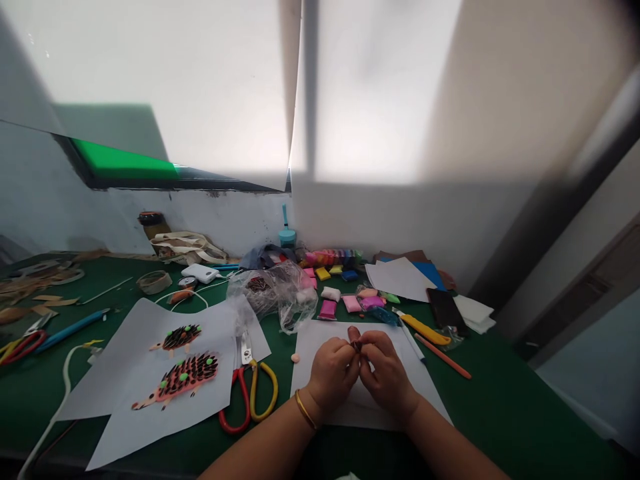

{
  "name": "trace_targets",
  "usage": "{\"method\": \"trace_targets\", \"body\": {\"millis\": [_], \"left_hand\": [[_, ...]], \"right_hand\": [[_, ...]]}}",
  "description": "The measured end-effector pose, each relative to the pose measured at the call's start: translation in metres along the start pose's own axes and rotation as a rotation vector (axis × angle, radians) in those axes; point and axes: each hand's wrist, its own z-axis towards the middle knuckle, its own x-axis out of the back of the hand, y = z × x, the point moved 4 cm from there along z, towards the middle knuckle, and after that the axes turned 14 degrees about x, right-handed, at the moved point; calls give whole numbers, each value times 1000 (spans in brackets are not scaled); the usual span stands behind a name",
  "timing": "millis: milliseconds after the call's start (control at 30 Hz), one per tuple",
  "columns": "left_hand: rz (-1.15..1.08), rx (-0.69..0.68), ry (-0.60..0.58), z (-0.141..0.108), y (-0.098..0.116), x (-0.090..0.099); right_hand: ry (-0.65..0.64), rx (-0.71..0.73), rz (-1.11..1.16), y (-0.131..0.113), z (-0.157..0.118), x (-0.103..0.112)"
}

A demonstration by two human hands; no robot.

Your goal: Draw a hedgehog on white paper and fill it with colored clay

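My left hand (331,375), with a gold bangle on its wrist, and my right hand (389,373) meet over a white sheet of paper (360,417). Both are closed, fingertips pinching a small dark brown piece (357,346) between them. Its kind cannot be made out, since fingers cover most of it. A small peach lump of clay (295,358) lies left of the sheet. Further left, two hedgehog pictures (183,377) with dark spines and green dots rest on white paper. Red-and-yellow-handled scissors (249,390) lie between those pictures and my left forearm.
Beyond my hands are packets of coloured clay (328,309) and a crumpled clear plastic bag (273,290). To the right lie a yellow cutter (426,329), an orange stick (444,357) and a dark phone-like slab (447,311). A tape roll (153,283) sits at left.
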Motion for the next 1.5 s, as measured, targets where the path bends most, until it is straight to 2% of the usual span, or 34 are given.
{"method": "trace_targets", "body": {"millis": [267,433,600,733,833,1067,1333,1500], "left_hand": [[-76,30,69,0,-1,-1],[-104,101,80,3,-4,1],[-262,178,15,5,-13,4],[-351,147,-82,5,-14,4],[-361,125,-126,4,-13,1],[-331,147,-135,2,-14,-2],[-354,191,-164,2,-17,-10],[-396,214,-172,1,-18,-13]], "right_hand": [[52,-65,-33,9,-3,5],[95,-99,-57,13,-3,8],[-31,-82,89,16,-4,11],[-245,-52,172,18,-7,6],[-299,-78,194,18,-6,2],[-164,-150,340,14,-3,1],[-191,-59,240,12,-4,-1],[-197,-73,229,10,-7,-4]]}}
